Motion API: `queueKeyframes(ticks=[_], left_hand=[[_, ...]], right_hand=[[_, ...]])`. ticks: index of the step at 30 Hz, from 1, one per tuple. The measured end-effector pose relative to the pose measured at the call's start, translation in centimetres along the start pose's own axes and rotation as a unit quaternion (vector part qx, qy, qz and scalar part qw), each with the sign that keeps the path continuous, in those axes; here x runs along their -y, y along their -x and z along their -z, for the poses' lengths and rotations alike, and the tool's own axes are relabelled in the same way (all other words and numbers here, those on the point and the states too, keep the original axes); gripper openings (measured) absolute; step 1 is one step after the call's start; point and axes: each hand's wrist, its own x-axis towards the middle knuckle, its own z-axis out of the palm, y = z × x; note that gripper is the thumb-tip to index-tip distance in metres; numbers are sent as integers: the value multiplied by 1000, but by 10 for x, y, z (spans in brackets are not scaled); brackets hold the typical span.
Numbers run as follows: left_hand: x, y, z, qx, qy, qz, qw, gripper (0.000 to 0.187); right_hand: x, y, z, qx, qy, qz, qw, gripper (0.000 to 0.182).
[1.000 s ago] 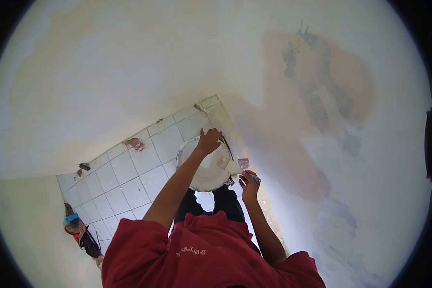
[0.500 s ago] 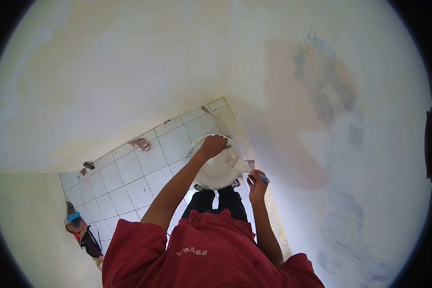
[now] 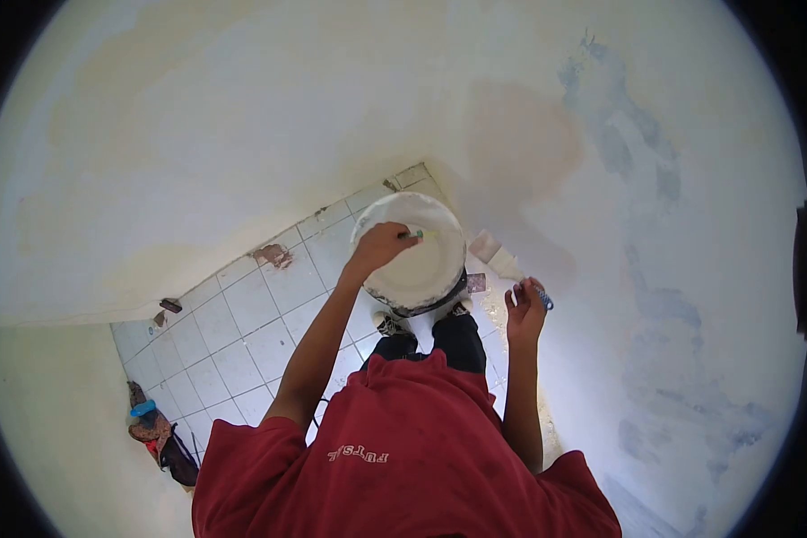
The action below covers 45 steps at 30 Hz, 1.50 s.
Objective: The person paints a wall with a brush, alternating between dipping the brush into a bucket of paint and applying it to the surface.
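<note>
A large bucket (image 3: 365,276) with a whitish, smeared inside and rim stands on the floor in front of my feet. My left hand (image 3: 387,246) is over its opening, fingers closed on a slim thing with a greenish end; I cannot tell what it is. To the right of the bucket, my right hand (image 3: 526,309) pinches a wide paintbrush (image 3: 504,263) by its blue patterned handle. The brush head points up and left, toward the rim, and looks coated whitish with a pinkish tip.
White floor tiles (image 3: 262,337) meet patchy walls at a corner ahead. The right wall (image 3: 735,296) bears grey-blue stains. A small pinkish patterned piece (image 3: 476,282) is beside the bucket. Dark cloth items (image 3: 163,441) lie at the left wall, and a dark block (image 3: 170,306) sits farther along.
My right hand and the paintbrush have moved right, away from the bucket's rim. My left hand stays over the bucket, now farther up and left. The view has shifted, showing more of my shoes.
</note>
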Motion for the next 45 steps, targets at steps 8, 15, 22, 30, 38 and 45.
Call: queueKeyframes(ticks=[8,15,22,30,38,45], left_hand=[[-5,67,41,-71,274,99,954,41],[-11,113,60,-126,325,135,928,31],[-17,120,57,-167,306,137,927,33],[-6,116,39,-164,373,149,901,33],[-7,102,-11,-203,460,144,852,32],[1,105,-40,-238,563,143,778,30]], right_hand=[[0,4,-28,54,-1,14,998,26],[0,6,-35,100,0,-9,995,26],[6,1,-46,108,-1,-45,993,26],[11,6,-52,121,4,-44,992,25],[29,20,-70,117,58,-39,991,22],[34,19,-79,113,83,-16,990,21]])
